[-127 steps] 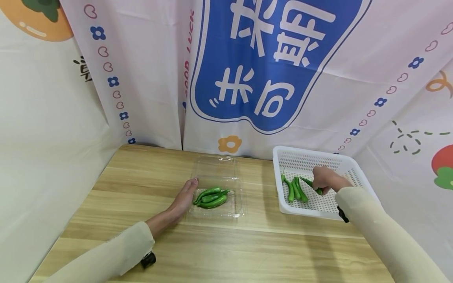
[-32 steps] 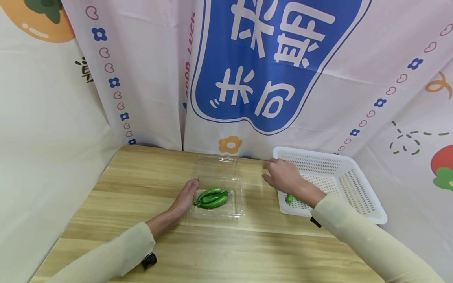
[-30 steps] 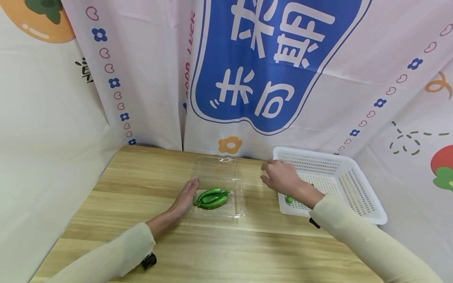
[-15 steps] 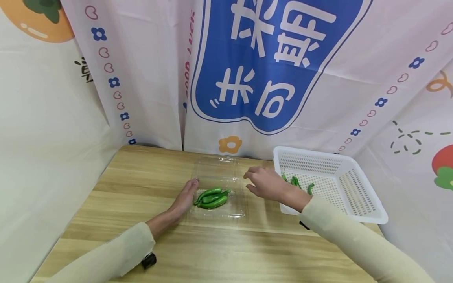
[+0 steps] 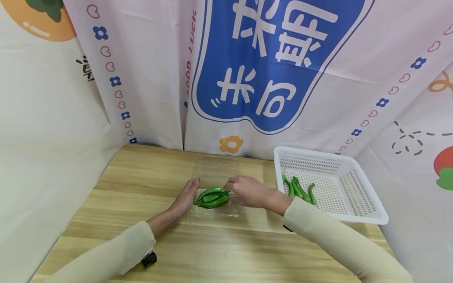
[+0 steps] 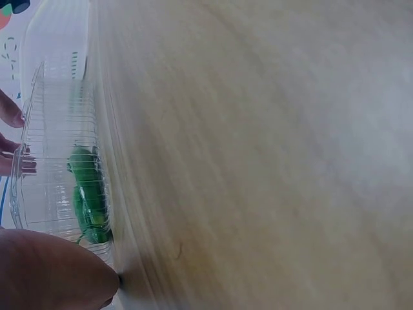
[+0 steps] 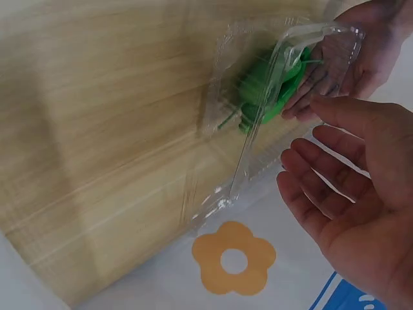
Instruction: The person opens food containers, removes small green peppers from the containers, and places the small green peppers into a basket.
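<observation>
Green chili peppers (image 5: pixel 212 197) lie side by side in a clear plastic clamshell box (image 5: pixel 216 214), its lid (image 5: pixel 216 165) laid back towards the wall. My left hand (image 5: pixel 183 199) rests with extended fingers against the box's left side. At the right side is my right hand (image 5: pixel 249 191), reaching over the rim near the pepper stems. In the right wrist view, its thumb and fingers (image 7: pixel 316 184) are loosely bent and apart, with nothing between them. The left wrist view shows peppers (image 6: pixel 89 194) through the box wall and part of my left hand (image 6: pixel 51 271).
A white perforated basket (image 5: pixel 368 202) stands at the back right of the wooden table (image 5: pixel 226 251), with several more green peppers (image 5: pixel 297 188) at its left side. Printed cloth (image 5: pixel 155 98) hangs behind the table and at both sides.
Earlier my right hand held a pepper in the basket; that pepper now lies there, and the hand has moved left, free of anything, to the box. My left hand stays put.
</observation>
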A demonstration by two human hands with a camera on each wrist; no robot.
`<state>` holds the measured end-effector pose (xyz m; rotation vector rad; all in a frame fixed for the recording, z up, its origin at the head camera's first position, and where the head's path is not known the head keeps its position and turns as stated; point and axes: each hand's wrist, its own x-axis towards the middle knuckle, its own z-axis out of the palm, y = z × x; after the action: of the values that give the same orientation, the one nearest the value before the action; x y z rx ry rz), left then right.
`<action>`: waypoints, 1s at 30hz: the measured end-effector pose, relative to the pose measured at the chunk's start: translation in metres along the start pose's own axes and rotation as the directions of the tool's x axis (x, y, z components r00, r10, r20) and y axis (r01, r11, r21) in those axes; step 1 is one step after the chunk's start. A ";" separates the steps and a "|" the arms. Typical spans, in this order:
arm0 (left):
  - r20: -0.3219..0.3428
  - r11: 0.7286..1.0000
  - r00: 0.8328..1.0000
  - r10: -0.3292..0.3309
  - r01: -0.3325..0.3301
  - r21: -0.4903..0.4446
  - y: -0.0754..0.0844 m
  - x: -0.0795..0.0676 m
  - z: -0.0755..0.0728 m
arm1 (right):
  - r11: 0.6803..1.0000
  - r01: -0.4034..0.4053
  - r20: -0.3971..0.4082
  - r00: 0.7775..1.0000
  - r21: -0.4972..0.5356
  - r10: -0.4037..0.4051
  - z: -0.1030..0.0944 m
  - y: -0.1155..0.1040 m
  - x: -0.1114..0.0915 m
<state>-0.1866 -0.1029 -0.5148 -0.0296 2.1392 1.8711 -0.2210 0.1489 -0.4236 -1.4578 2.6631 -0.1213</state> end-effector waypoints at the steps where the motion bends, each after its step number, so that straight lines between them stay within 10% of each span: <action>1: 0.001 1.000 1.000 -0.001 0.001 0.002 0.000 0.000 0.000 | 1.000 0.007 0.004 1.000 0.004 -0.007 0.001 -0.001 0.002; 30: 0.011 1.000 1.000 -0.028 0.028 -0.014 0.003 -0.002 0.000 | 0.980 0.093 0.077 0.994 -0.175 -0.080 0.039 -0.021 0.039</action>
<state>-0.1851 -0.1032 -0.5115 -0.0518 2.1079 1.8667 -0.2191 0.1033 -0.4620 -1.5974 2.6131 0.1627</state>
